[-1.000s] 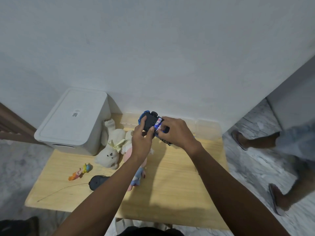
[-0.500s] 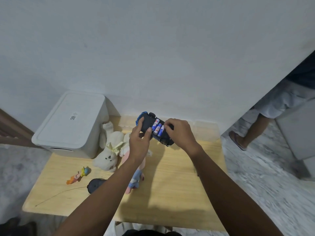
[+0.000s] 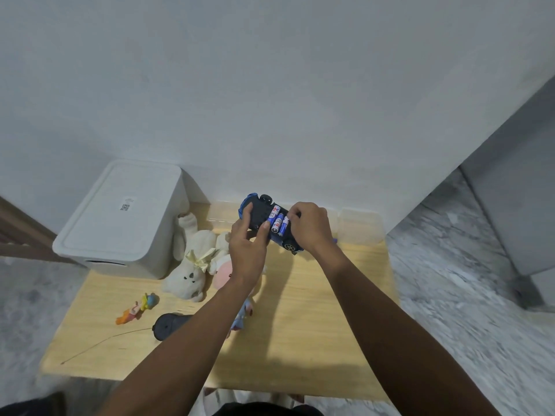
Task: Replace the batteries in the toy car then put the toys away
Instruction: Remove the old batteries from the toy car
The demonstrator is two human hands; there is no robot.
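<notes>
While the toy car (image 3: 264, 219) was upside down above the far side of the wooden table (image 3: 315, 325), the left hand (image 3: 247, 250) gripped it. The right hand (image 3: 310, 228) pinched at the batteries (image 3: 278, 223) in its belly. A white bunny (image 3: 192, 265) lay beside a white box (image 3: 120, 217).

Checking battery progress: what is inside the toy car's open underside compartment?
Three blue-and-white batteries lie side by side in the upturned toy car. The right hand covers the compartment's right end, so the contacts there are hidden.
</notes>
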